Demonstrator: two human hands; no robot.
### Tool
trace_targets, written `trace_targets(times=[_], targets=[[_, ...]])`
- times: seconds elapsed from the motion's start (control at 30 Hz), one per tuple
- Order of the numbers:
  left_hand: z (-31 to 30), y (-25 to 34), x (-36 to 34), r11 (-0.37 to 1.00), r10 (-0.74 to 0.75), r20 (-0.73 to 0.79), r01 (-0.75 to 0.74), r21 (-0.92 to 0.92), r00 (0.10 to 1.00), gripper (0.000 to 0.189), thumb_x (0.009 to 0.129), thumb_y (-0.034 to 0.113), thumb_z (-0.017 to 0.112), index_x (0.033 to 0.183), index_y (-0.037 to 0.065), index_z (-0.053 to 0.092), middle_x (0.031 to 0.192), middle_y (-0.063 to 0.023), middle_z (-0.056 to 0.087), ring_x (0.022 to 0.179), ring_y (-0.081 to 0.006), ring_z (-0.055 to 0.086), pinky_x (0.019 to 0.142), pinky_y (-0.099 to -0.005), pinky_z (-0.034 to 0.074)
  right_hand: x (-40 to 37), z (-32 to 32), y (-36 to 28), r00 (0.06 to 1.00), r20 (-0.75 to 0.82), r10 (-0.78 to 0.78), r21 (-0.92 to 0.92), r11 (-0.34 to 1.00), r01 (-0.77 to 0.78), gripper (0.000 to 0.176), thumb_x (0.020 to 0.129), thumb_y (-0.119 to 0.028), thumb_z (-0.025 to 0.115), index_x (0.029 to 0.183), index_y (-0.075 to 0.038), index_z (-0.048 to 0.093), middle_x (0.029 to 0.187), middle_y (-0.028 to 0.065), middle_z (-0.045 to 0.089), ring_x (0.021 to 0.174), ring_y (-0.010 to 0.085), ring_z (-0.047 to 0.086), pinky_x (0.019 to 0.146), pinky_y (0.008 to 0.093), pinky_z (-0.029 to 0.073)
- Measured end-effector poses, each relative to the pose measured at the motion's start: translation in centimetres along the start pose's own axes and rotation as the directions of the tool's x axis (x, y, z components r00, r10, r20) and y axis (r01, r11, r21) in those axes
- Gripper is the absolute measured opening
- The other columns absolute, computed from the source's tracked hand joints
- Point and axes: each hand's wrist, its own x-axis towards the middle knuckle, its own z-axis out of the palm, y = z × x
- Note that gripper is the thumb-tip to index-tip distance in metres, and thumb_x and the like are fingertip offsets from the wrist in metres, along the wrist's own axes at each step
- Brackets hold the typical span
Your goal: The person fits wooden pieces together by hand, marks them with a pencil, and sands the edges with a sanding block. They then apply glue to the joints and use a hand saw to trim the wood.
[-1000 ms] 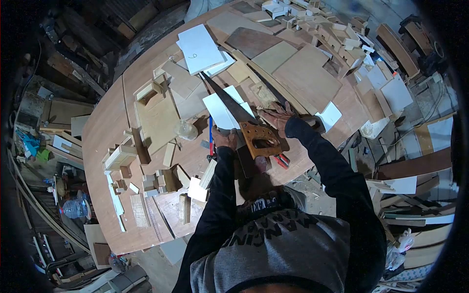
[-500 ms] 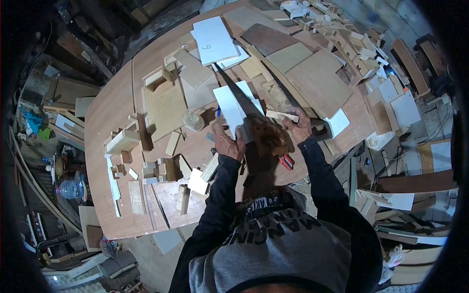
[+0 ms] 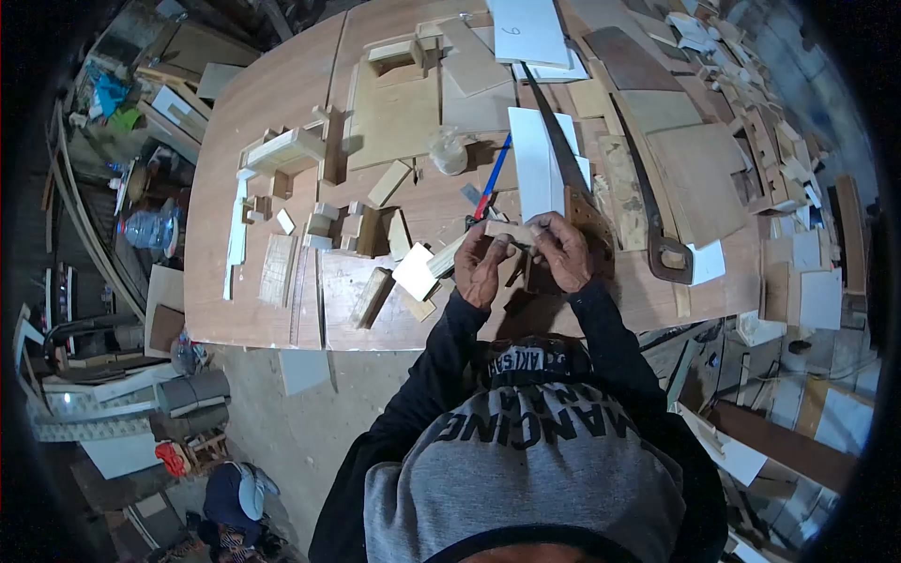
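A small light wood strip (image 3: 510,232) is held level between my two hands, close to the table's front edge. My left hand (image 3: 481,267) pinches its left end, and my right hand (image 3: 561,253) has its fingers closed on the right end. Just beyond and to the right lies a handsaw (image 3: 556,131) with a brown wooden handle, partly over a white sheet (image 3: 538,159). A blue and red tool (image 3: 490,183) rests behind my left hand. Left of that hand are a white square piece (image 3: 414,271) and several wood blocks.
On the table (image 3: 216,310) are small wooden assemblies (image 3: 286,150), a clear bag (image 3: 448,152), a second saw (image 3: 670,260) and flat boards (image 3: 699,169). Scrap wood stands at the right. A crouching person (image 3: 235,497) is on the floor at lower left.
The view has shifted, so the table appears higher. My left hand, open before, now grips the wood strip together with my right hand, and both are closer to my body.
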Motion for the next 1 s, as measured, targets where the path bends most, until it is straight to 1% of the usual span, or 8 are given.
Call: trace_targets(times=[0.07, 0.23, 0.37, 0.47, 0.63, 0.7, 0.9, 1.0], targets=[[-1.0, 0.8, -0.4, 0.998, -0.004, -0.047, 0.002, -0.058, 0.999, 0.022, 0.088, 0.013, 0.053, 0.106, 0.000, 0.053, 0.087, -0.0055, 0.060, 0.076, -0.0111, 0.057, 0.068, -0.0249, 0.048, -0.2, 0.1, -0.2, 0.995, 0.035, -0.094, -0.324, 0.941, 0.101, 0.013, 0.088, -0.016, 0.053, 0.094, -0.005, 0.059, 0.081, -0.0016, 0.058, 0.068, 0.0057, 0.052, 0.059, 0.0210, 0.044], [-9.7, 3.1, -0.9, 0.969, -0.019, -0.112, 0.046, 0.241, 0.994, 0.020, 0.089, 0.017, 0.052, 0.096, -0.001, 0.055, 0.078, -0.0074, 0.060, 0.073, -0.0132, 0.058, 0.065, -0.0255, 0.046, 0.5, -5.0, -1.1, 0.973, -0.161, -0.163, -0.203, 0.971, 0.129, 0.012, 0.088, -0.011, 0.053, 0.096, -0.004, 0.059, 0.082, 0.0008, 0.060, 0.069, 0.0061, 0.053, 0.059, 0.0206, 0.045], [-17.4, 1.3, -1.6, 0.396, 0.050, -0.108, 0.079, 0.915, 0.993, 0.024, 0.080, 0.025, 0.059, 0.082, 0.001, 0.058, 0.065, -0.0147, 0.056, 0.060, -0.0272, 0.057, 0.055, -0.0353, 0.044, 0.5, -10.3, 4.8, 0.915, -0.375, -0.147, -0.418, 0.908, -0.026, 0.012, 0.087, -0.009, 0.053, 0.094, -0.003, 0.059, 0.081, 0.0037, 0.062, 0.069, 0.0079, 0.055, 0.060, 0.0219, 0.046], [-17.3, -0.3, -2.5, 0.278, 0.096, -0.178, 0.145, 0.950, 0.979, 0.025, 0.075, 0.027, 0.059, 0.079, 0.002, 0.057, 0.067, -0.0169, 0.058, 0.064, -0.0332, 0.059, 0.057, -0.0409, 0.045, 0.4, -13.1, 6.1, 0.879, -0.366, -0.305, -0.723, 0.688, -0.062, 0.013, 0.083, -0.013, 0.057, 0.091, -0.004, 0.059, 0.077, 0.0085, 0.063, 0.069, 0.0169, 0.059, 0.061, 0.0278, 0.047], [-18.9, -3.9, -3.3, 0.263, 0.124, -0.261, 0.222, 0.939, 0.958, 0.029, 0.075, 0.027, 0.062, 0.091, 0.003, 0.061, 0.087, -0.0172, 0.063, 0.075, -0.0317, 0.062, 0.067, -0.0378, 0.049, -1.8, -9.1, -3.5, 0.973, -0.229, 0.021, -0.721, 0.668, -0.184, 0.026, 0.077, -0.028, 0.060, 0.091, -0.005, 0.059, 0.084, 0.0144, 0.064, 0.079, 0.0300, 0.062, 0.071, 0.0379, 0.048], [-18.4, -2.8, -3.3, -0.036, 0.304, 0.013, -0.002, 0.999, 0.953, 0.033, 0.078, 0.024, 0.059, 0.099, -0.001, 0.057, 0.092, -0.0208, 0.060, 0.082, -0.0323, 0.058, 0.071, -0.0383, 0.047, -3.0, -8.1, -5.6, 0.971, -0.187, 0.150, -0.704, 0.669, -0.239, 0.036, 0.075, -0.032, 0.061, 0.099, -0.006, 0.056, 0.095, 0.0152, 0.062, 0.089, 0.0331, 0.059, 0.079, 0.0408, 0.045], [-8.6, -0.1, 0.6, 0.458, 0.346, 0.053, -0.218, 0.862, 0.937, 0.039, 0.076, 0.018, 0.066, 0.107, -0.002, 0.053, 0.091, -0.0164, 0.058, 0.071, -0.0238, 0.058, 0.063, -0.0340, 0.047, -4.5, -7.5, -2.2, 0.981, -0.052, 0.185, -0.822, 0.551, -0.148, 0.055, 0.074, -0.032, 0.060, 0.120, -0.007, 0.043, 0.114, 0.0200, 0.054, 0.106, 0.0372, 0.050, 0.094, 0.0454, 0.036], [-2.4, -1.3, 3.6, 0.535, 0.246, 0.147, -0.261, 0.803, 0.958, 0.054, 0.073, 0.017, 0.067, 0.118, -0.002, 0.042, 0.095, -0.0189, 0.056, 0.079, -0.0283, 0.057, 0.071, -0.0363, 0.047, -4.8, -6.8, -0.6, 0.974, -0.169, -0.150, -0.862, 0.502, -0.072, 0.045, 0.074, -0.027, 0.062, 0.112, -0.005, 0.050, 0.108, 0.0214, 0.055, 0.103, 0.0379, 0.051, 0.091, 0.0454, 0.038]])
